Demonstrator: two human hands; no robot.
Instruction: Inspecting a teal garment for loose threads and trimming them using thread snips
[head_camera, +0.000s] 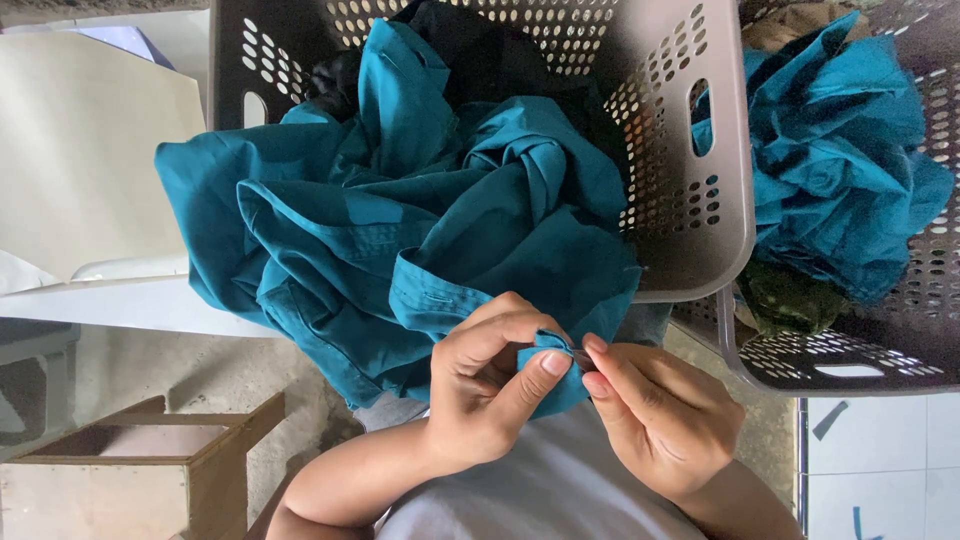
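A crumpled teal shirt (400, 220) spills over the near rim of a grey perforated laundry basket (690, 200). My left hand (490, 385) pinches a folded edge of this shirt between thumb and fingers. My right hand (655, 410) meets it from the right, its fingertips pressed on the same bit of cloth, where a small dark item, perhaps a button, shows. Both hands work close to my chest, over my light grey top (540, 480).
A second grey perforated basket (880, 340) at the right holds another teal garment (840, 160) and darker cloth. Black fabric (480, 50) lies deeper in the first basket. A wooden box (130, 470) stands at lower left; a pale board (90, 150) lies at upper left.
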